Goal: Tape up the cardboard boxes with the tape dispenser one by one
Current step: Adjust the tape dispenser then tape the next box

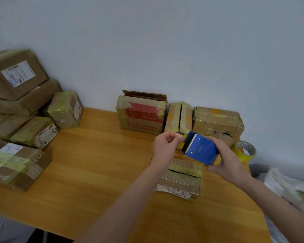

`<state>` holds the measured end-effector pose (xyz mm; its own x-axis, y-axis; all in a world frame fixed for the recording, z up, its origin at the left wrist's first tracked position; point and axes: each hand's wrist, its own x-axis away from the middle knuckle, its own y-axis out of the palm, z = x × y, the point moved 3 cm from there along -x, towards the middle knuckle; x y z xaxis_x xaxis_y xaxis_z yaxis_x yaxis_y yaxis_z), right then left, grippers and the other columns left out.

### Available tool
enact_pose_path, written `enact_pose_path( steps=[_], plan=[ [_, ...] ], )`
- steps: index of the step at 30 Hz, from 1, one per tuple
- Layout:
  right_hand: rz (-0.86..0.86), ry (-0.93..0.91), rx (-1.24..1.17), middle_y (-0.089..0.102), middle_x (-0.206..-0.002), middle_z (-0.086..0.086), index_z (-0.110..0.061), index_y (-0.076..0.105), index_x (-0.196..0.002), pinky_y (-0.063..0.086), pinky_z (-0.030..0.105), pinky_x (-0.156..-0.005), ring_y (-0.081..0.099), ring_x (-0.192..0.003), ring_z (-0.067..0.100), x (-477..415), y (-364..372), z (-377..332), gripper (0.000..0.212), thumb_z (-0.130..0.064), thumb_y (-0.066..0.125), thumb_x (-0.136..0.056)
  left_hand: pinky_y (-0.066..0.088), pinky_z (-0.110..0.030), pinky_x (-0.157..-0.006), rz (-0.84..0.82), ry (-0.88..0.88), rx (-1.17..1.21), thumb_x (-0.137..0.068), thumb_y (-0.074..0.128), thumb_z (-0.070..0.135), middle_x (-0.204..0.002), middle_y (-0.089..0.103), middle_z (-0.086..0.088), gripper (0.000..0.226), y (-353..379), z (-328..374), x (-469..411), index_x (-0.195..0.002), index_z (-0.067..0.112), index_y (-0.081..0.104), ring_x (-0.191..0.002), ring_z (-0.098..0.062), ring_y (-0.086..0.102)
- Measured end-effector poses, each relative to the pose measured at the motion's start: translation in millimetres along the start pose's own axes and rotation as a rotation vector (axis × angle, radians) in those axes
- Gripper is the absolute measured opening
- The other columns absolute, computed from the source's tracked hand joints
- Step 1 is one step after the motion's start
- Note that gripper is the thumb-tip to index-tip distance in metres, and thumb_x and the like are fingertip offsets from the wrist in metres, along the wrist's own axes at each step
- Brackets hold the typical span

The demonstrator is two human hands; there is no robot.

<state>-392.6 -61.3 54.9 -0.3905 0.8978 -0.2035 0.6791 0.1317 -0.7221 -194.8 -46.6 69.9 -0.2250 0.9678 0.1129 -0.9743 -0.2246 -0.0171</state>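
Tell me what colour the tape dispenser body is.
Blue; the tape dispenser shows best in the head view, gripped by the right hand.

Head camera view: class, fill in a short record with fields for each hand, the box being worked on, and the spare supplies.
right hand: grips the blue tape dispenser
left hand: pinches the yellow tape end at the dispenser's toothed blade
current box: small cardboard box below the hands, dark gap along its top seam
spare tape roll: near the wooden table's right edge
piled boxes: far left, tape-wrapped
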Motion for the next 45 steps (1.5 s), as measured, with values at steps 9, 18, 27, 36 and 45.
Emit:
enact_pose_path(
  steps=[9, 18, 27, 36, 45],
  plan=[
    [0.000, 0.012, 0.089, 0.056, -0.116, 0.001, -0.049, 0.036, -0.121, 0.046, 0.036, -0.089, 0.054, -0.106, 0.021, 5, 0, 4, 0.091, 0.001, 0.083, -0.062, 0.048, -0.011, -0.066, -0.055, 0.040, 0.056, -0.088, 0.066, 0.010, -0.074, 0.067, 0.003, 0.010, -1, 11, -2, -0.078, 0.014, 0.066, -0.063, 0.000, 0.057],
    [-0.172, 0.097, 0.048, 0.052, -0.108, -0.017, -0.051, 0.032, -0.115, 0.049, 0.025, -0.076, 0.058, -0.094, 0.011, 1, -3, 1, 0.076, -0.014, 0.082, -0.070, 0.043, -0.013, -0.054, 0.039, -0.060, -0.074, -0.087, 0.067, 0.010, -0.076, 0.071, 0.004, 0.012, -24, -13, -22, -0.079, 0.018, 0.071, -0.061, 0.000, 0.058],
    [-0.314, 0.113, 0.147, 0.054, -0.113, -0.013, -0.054, 0.036, -0.124, 0.053, 0.033, -0.080, 0.059, -0.095, 0.014, -15, 3, -13, 0.069, -0.036, 0.080, -0.073, 0.044, -0.020, -0.049, 0.128, -0.259, -0.139, -0.088, 0.068, 0.013, -0.076, 0.070, 0.001, 0.005, -52, -57, -23, -0.087, 0.015, 0.073, -0.066, -0.009, 0.062],
    [-0.339, 0.147, 0.129, 0.057, -0.116, -0.006, -0.040, 0.043, -0.129, 0.053, 0.028, -0.080, 0.059, -0.096, 0.014, -16, 3, -4, 0.067, -0.033, 0.081, -0.074, 0.043, -0.025, -0.054, 0.284, -0.268, -0.172, -0.089, 0.068, 0.016, -0.074, 0.067, -0.004, 0.006, -118, -76, -24, -0.089, 0.010, 0.070, -0.068, -0.014, 0.062],
    [-0.436, 0.149, 0.418, 0.059, -0.117, -0.006, -0.038, 0.035, -0.139, 0.048, 0.028, -0.068, 0.055, -0.092, 0.016, -26, 37, -13, 0.070, -0.047, 0.070, -0.078, 0.044, -0.029, -0.063, 0.306, -0.428, -0.192, -0.088, 0.068, 0.013, -0.078, 0.065, -0.001, 0.016, -118, -133, -29, -0.102, 0.005, 0.069, -0.074, -0.016, 0.062]
  ],
)
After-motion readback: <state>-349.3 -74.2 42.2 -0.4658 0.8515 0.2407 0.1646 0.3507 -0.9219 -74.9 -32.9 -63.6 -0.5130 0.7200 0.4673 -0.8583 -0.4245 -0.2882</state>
